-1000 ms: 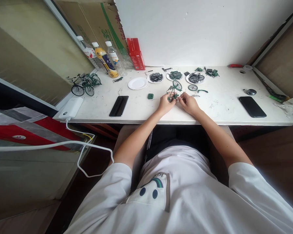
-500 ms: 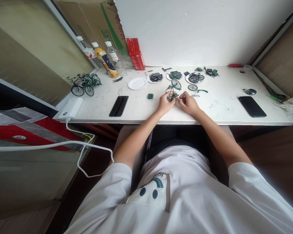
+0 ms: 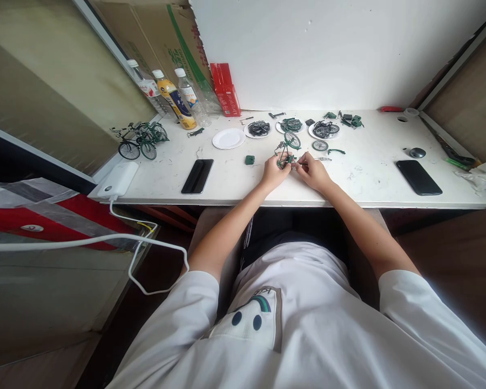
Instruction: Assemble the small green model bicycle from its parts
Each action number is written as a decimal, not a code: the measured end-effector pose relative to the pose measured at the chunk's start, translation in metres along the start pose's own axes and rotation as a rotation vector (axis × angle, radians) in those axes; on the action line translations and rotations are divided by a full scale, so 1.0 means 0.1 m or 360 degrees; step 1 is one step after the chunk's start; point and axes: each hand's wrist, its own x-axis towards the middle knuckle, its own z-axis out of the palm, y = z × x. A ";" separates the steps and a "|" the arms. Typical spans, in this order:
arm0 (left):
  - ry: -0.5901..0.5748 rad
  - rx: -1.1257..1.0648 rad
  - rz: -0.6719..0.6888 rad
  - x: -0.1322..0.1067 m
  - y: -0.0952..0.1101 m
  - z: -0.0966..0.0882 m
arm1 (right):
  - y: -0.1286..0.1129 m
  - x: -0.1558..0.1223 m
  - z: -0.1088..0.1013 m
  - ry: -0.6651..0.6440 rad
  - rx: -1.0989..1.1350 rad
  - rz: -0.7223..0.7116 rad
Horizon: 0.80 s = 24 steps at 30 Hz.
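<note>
A green and black model bicycle point(image 3: 292, 141), with one wheel pointing up and away from me, is gripped in my left hand point(image 3: 276, 172) just above the table. My right hand point(image 3: 312, 172) is closed in a pinch close beside it, holding a thin dark piece against the frame; its kind is too small to make out. Past my right hand lie a loose wheel point(image 3: 319, 145), a curved green part point(image 3: 336, 152) and a small silvery part point(image 3: 324, 159). A small green block point(image 3: 249, 160) rests left of my left hand.
White plates at the back hold black parts point(image 3: 259, 128), green wheels point(image 3: 290, 125) and black wheels point(image 3: 326, 129). Another white plate point(image 3: 228, 139) lies left of them. Assembled model bicycles point(image 3: 140, 141) stand far left near bottles point(image 3: 178, 102). Phones point(image 3: 197, 176) lie on both sides.
</note>
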 end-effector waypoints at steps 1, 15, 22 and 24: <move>-0.0002 0.0001 0.0003 0.00 0.00 0.00 | 0.00 0.00 0.00 -0.0002 -0.0001 0.0001; -0.0024 0.0022 0.0011 0.02 -0.06 0.00 | 0.01 0.01 0.00 0.0000 -0.0020 -0.0019; -0.0022 0.0049 0.0033 0.01 -0.07 0.00 | 0.00 0.01 0.00 -0.0007 -0.0015 -0.0006; -0.0025 0.0067 0.0037 0.01 -0.06 -0.01 | 0.00 0.01 0.00 -0.0010 -0.0013 -0.0011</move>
